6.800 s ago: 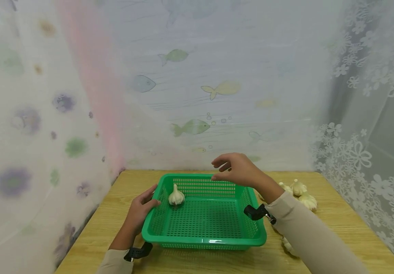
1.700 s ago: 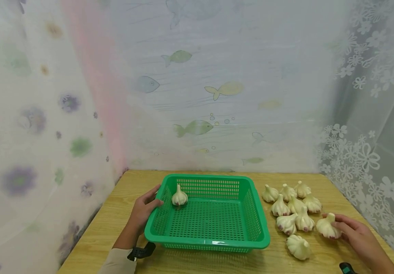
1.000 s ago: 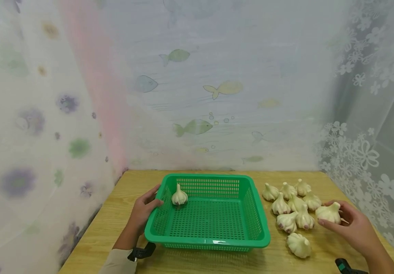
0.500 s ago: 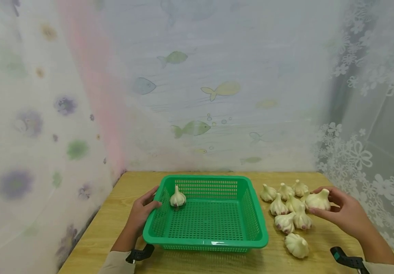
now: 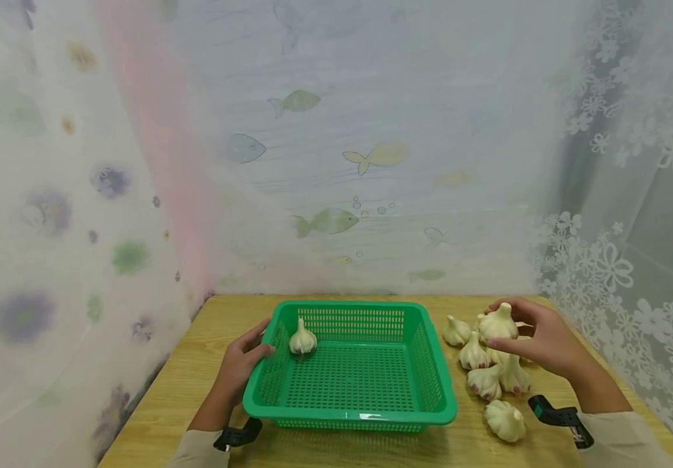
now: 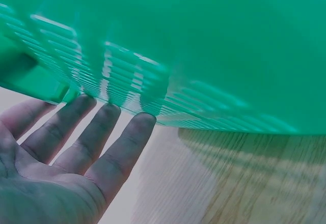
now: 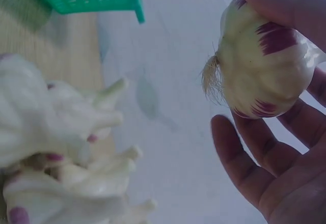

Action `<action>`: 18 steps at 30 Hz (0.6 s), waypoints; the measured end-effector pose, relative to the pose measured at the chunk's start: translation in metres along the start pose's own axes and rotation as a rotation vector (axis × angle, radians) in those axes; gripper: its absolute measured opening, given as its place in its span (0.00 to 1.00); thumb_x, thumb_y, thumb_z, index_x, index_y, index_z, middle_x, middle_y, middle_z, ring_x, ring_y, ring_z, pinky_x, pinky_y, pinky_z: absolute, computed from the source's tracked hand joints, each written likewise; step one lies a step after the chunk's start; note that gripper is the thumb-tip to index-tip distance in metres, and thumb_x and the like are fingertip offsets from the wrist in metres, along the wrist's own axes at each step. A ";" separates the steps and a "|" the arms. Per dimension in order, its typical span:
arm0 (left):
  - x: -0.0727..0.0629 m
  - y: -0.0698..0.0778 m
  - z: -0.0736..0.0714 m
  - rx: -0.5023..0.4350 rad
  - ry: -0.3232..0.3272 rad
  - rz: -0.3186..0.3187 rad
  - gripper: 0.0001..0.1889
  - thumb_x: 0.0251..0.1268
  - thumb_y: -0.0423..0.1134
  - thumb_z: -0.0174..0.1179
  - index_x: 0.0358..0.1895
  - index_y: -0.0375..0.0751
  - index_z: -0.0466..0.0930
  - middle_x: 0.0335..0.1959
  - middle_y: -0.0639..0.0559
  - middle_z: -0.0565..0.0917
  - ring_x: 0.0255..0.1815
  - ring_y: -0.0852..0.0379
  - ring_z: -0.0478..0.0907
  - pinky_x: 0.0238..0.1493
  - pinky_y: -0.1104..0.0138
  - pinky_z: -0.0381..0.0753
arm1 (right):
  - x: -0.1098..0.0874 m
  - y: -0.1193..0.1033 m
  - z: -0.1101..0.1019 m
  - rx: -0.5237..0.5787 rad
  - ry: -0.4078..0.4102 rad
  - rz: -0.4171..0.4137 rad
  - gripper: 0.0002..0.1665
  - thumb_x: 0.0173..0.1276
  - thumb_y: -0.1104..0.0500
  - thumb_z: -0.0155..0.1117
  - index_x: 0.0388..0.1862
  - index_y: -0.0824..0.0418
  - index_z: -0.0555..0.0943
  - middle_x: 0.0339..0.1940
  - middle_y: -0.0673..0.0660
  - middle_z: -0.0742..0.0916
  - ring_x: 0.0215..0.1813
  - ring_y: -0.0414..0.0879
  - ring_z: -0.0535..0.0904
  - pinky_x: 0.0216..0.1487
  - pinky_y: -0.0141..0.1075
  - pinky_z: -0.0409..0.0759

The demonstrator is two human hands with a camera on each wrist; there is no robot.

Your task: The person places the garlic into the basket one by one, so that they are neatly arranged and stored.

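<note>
At the left end of the green plastic basket [image 5: 348, 414], my left hand [image 5: 239, 364] holds the rim, thumb over the edge and fingers outside. In the left wrist view its fingertips [image 6: 145, 119] touch the slotted wall. One garlic bulb [image 5: 302, 340] sits upright in the basket's back left corner. My right hand [image 5: 541, 335] grips another garlic bulb [image 5: 498, 324] between thumb and fingers, raised above the pile. The right wrist view shows this bulb [image 7: 265, 61] with purple patches and a tuft of roots.
Several garlic bulbs [image 5: 473, 354] lie grouped on the wooden table [image 5: 184, 364] right of the basket, partly hidden by my right hand. A single bulb [image 5: 504, 420] lies nearer the front. Patterned sheets [image 5: 371, 130] hang behind and at both sides.
My right hand came from above the basket to the right side and took hold of a garlic bulb. It has since lifted it leftward over the pile. My left hand stays at the basket.
</note>
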State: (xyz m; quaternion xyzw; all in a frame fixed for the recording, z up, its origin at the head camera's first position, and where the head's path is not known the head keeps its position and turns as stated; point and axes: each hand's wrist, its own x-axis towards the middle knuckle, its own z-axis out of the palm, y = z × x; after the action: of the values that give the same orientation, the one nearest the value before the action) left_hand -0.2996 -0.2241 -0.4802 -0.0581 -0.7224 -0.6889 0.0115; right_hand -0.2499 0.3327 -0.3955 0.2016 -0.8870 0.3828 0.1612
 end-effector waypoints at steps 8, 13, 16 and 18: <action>0.002 0.002 0.002 0.001 0.009 0.000 0.34 0.71 0.33 0.61 0.78 0.57 0.68 0.72 0.38 0.75 0.66 0.38 0.78 0.53 0.54 0.86 | 0.026 -0.010 0.015 0.033 -0.051 -0.042 0.29 0.63 0.55 0.79 0.62 0.54 0.81 0.30 0.58 0.71 0.30 0.45 0.70 0.34 0.38 0.71; 0.001 0.003 0.002 0.002 0.010 -0.002 0.34 0.72 0.33 0.61 0.78 0.57 0.67 0.73 0.38 0.74 0.67 0.37 0.78 0.54 0.53 0.86 | 0.041 -0.017 0.028 0.081 -0.105 -0.017 0.31 0.62 0.50 0.80 0.63 0.50 0.80 0.43 0.54 0.83 0.43 0.42 0.80 0.39 0.38 0.79; 0.000 0.002 0.001 0.008 0.012 0.000 0.34 0.71 0.33 0.61 0.78 0.56 0.67 0.74 0.38 0.74 0.67 0.38 0.78 0.54 0.54 0.86 | 0.049 -0.022 0.036 0.122 -0.133 -0.020 0.32 0.62 0.50 0.80 0.64 0.52 0.80 0.54 0.52 0.86 0.50 0.43 0.84 0.44 0.39 0.84; 0.001 0.001 0.001 0.014 0.010 0.001 0.34 0.71 0.33 0.61 0.79 0.56 0.66 0.74 0.38 0.74 0.66 0.38 0.78 0.53 0.54 0.86 | 0.055 -0.025 0.041 0.139 -0.149 -0.032 0.33 0.61 0.50 0.81 0.63 0.55 0.81 0.53 0.53 0.87 0.49 0.43 0.85 0.44 0.38 0.85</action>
State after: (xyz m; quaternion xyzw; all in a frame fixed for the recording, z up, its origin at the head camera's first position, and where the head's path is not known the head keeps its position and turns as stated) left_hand -0.3001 -0.2232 -0.4789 -0.0549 -0.7270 -0.6842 0.0160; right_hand -0.2907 0.2738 -0.3833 0.2545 -0.8644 0.4249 0.0864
